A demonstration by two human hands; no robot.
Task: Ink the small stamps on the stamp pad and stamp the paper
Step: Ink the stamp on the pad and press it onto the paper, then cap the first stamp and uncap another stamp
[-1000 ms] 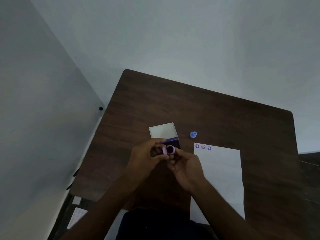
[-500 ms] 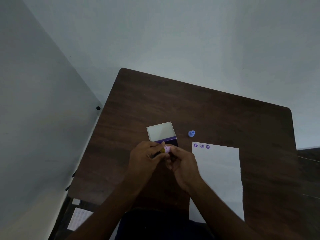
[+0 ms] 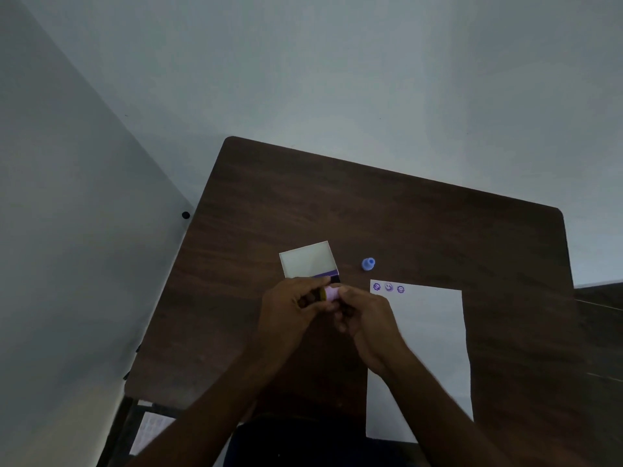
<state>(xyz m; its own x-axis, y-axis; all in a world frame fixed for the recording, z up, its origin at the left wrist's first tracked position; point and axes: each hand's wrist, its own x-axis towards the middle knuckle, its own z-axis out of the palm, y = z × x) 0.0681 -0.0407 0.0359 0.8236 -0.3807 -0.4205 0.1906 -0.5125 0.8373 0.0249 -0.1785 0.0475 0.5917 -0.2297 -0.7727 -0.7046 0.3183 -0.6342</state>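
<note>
A small pink stamp is pinched between the fingertips of my left hand and my right hand, just in front of the stamp pad. The pad's white lid stands open behind it, and my fingers hide most of the dark ink surface. A white sheet of paper lies to the right with three purple stamp prints along its top left edge. A small blue stamp stands on the table beyond the paper.
The dark wooden table sits against a pale wall, in a corner on the left. A sheet with round pale marks lies below the table's near left edge. A second dark surface shows at the far right.
The pink stamp has turned from showing its round open end to lying sideways between my fingers. Both hands have stayed close together in front of the pad.
</note>
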